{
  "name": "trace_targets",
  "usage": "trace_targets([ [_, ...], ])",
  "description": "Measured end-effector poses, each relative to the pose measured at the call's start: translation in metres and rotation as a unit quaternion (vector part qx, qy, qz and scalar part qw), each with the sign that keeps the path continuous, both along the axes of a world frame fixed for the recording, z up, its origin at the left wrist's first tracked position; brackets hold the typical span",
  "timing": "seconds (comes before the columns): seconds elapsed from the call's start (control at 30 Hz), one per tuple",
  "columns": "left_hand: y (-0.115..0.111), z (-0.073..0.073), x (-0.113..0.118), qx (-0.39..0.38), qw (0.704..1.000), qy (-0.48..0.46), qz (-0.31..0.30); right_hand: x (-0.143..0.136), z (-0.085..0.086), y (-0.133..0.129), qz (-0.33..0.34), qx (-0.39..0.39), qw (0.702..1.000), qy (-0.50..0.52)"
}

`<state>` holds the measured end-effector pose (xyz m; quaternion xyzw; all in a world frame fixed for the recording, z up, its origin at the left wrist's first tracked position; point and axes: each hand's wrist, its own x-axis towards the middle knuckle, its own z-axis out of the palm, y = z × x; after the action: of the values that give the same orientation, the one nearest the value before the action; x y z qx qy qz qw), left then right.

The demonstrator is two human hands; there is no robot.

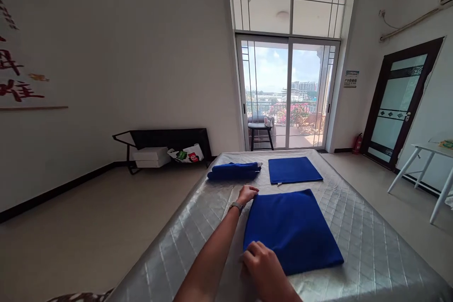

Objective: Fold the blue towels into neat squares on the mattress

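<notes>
On the mattress in front of me lies a square blue cushion cover (pixel 290 231), flat with slight wrinkles. My left hand (pixel 247 194), with a watch on the wrist, reaches out and pinches its far left corner. Close to me, the curled fingers of my right hand (pixel 260 257) grip the near left part of the same cover; the fingertips are partly hidden. Beyond it, a second flat blue cover (pixel 295 170) has a small pale tag at its near edge. To the left of that one sits a folded or stacked blue cloth (pixel 234 171).
The silvery quilted mattress (pixel 364 250) fills the foreground. Behind it are a sliding glass door (pixel 288 94) and a dark stool (pixel 260 127). At left a black bench-like frame (pixel 170 139) stands over white boxes (pixel 151 157). A white-legged table (pixel 432 151) is at right.
</notes>
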<state>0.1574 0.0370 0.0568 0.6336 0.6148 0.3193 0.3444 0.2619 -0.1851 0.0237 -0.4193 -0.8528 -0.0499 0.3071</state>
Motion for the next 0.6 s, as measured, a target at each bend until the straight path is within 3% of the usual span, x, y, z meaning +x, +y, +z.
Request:
trace_targets([
  [0.13,-0.002,-0.019,-0.042,-0.006,0.998,0.048,0.036,-0.046,-0.037,0.002,0.04,-0.021,0.997,-0.058],
  [0.3,-0.007,-0.026,-0.075,0.003,0.996,0.081,0.043,-0.077,-0.049,0.0,0.054,-0.032,0.994,-0.086],
  [0.47,-0.019,-0.027,-0.088,0.034,0.994,0.089,0.045,-0.072,-0.042,-0.009,0.103,-0.068,0.988,-0.091],
  [0.6,-0.032,-0.029,-0.095,0.053,0.993,0.095,0.054,-0.025,-0.014,-0.007,0.127,-0.127,0.984,-0.008],
])
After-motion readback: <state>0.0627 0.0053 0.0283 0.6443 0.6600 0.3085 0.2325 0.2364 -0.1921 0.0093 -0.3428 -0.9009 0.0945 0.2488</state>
